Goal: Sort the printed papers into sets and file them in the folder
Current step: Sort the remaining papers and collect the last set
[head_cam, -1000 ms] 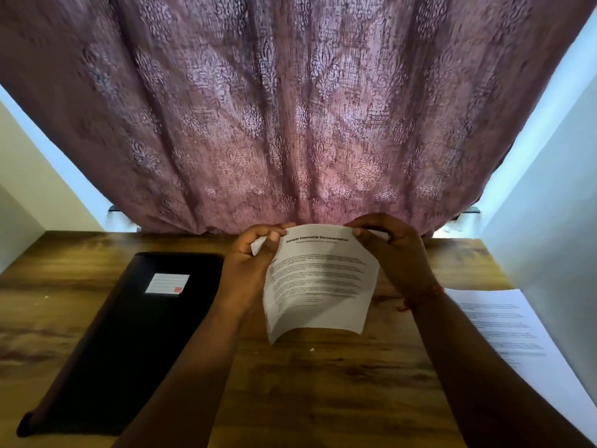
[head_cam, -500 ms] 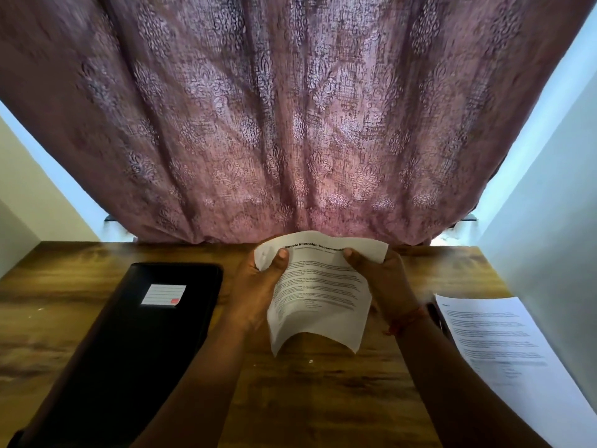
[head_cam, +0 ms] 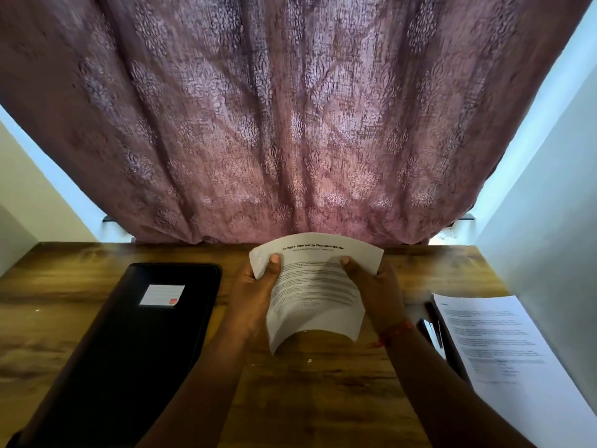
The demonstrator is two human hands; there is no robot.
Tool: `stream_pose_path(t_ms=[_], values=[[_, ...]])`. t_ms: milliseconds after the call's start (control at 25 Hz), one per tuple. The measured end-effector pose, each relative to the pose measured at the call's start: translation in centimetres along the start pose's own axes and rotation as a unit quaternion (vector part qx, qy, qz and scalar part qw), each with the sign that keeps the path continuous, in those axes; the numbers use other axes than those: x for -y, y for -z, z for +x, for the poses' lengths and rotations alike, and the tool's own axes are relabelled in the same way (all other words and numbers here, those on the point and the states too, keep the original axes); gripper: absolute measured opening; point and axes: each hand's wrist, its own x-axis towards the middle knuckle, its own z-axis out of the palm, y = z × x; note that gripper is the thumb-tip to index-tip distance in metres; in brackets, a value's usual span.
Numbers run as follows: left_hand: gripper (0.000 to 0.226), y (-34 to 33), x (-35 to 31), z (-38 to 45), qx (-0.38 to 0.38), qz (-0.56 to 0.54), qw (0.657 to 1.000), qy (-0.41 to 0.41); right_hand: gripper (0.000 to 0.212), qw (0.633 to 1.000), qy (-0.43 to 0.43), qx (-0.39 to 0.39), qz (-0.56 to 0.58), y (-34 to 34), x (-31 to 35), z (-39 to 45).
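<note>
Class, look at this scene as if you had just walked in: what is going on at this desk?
A person is holding a printed paper headed "Sample Internship Documentation" above a wooden desk. The left hand and the right hand each grip a side of the sheet near its top, thumbs on the front. A closed black folder lies on the desk to the left. More printed sheets lie to the right, beside a pen. Nothing appears to be filed yet.

Probably a room at home used for paperwork: a patterned mauve curtain (head_cam: 290,124) hangs behind a wooden surface (head_cam: 323,392) set between plain pale walls (head_cam: 549,253).
</note>
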Motion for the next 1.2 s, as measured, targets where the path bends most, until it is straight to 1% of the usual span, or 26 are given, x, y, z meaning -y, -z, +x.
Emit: stream_pose_path(t_ms=[80,160,240,320,400,560,680,800,920,1040,1120,1200], values=[[0.034,0.2,-0.5,0.2,0.012,0.001,0.999,-0.03,0.018,1.0,0.013,-0.003,0.004,0.6,0.9,0.6],[0.035,0.6,-1.1,0.7,0.03,0.021,0.998,-0.053,0.02,0.999,0.039,0.031,-0.01,1.1,2.0,1.4],[0.034,0.7,-1.6,1.3,0.056,0.049,0.996,-0.048,0.019,0.996,0.049,0.075,-0.026,1.0,2.7,1.9],[0.033,0.7,-1.5,1.8,0.059,0.078,0.994,-0.044,0.019,0.992,0.057,0.1,-0.045,0.7,2.6,2.4],[0.029,0.7,-1.5,2.0,0.044,0.085,0.994,-0.05,0.02,0.991,0.064,0.1,-0.056,0.9,2.1,2.6],[0.019,1.2,-1.6,2.2,0.033,0.063,0.995,-0.071,0.02,0.989,0.111,0.076,-0.055,1.6,2.4,3.1],[0.017,1.2,-1.5,2.3,0.035,0.037,0.996,-0.068,0.019,0.984,0.132,0.101,-0.067,1.6,2.8,3.4],[0.021,0.9,-1.6,2.3,0.05,-0.007,0.997,-0.057,0.014,0.983,0.129,0.11,-0.066,1.7,2.6,3.8],[0.03,0.9,-1.4,2.5,0.062,-0.035,0.996,-0.057,0.013,0.985,0.13,0.104,-0.043,1.7,2.3,3.9],[0.029,0.9,-1.3,2.8,0.075,-0.066,0.994,-0.051,0.009,0.987,0.131,0.096,-0.012,1.6,2.3,3.7],[0.027,1.0,-1.2,2.9,0.074,-0.063,0.994,-0.044,0.017,0.991,0.112,0.08,0.006,1.6,2.2,3.7],[0.029,1.1,-0.7,2.7,0.055,-0.018,0.998,-0.031,0.025,0.995,0.073,0.073,0.016,1.5,1.3,3.4]])
